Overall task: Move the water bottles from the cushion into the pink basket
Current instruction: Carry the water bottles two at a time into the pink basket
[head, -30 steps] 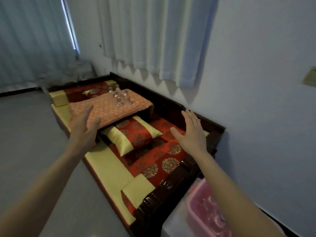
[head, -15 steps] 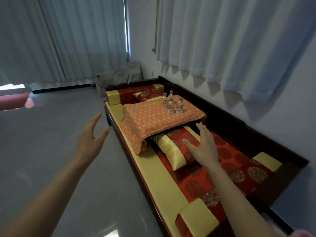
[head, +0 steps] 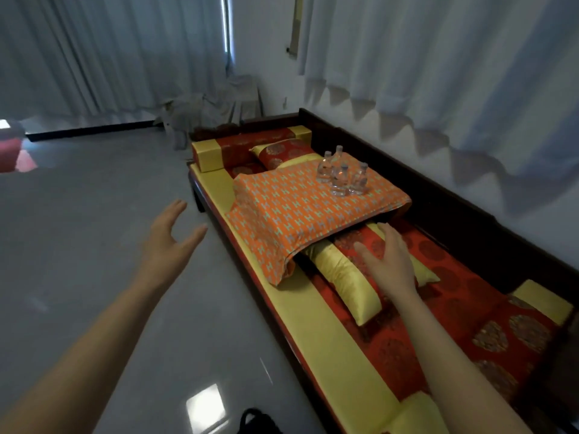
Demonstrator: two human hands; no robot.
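Observation:
Several small clear water bottles point(head: 342, 174) stand upright in a cluster on an orange patterned cushion point(head: 300, 211), toward its far right part. My left hand point(head: 169, 245) is held out over the floor to the left of the bench, fingers straight and holding nothing. My right hand point(head: 387, 261) reaches forward above a red and yellow pillow point(head: 341, 274), just short of the cushion's near edge, fingers straight and holding nothing. The pink basket is out of view.
A long dark wooden bench point(head: 470, 214) with yellow and red padding runs along the right wall under white curtains point(head: 438, 73). A red and yellow bolster point(head: 250, 147) lies at its far end. Grey glossy floor point(head: 78, 245) spreads left. A black object point(head: 260, 422) sits at the bottom edge.
The view swung left and forward along the bench, so the pink basket dropped out of sight and the bottles came closer. Both hands stayed outstretched, the right one nearing the cushion.

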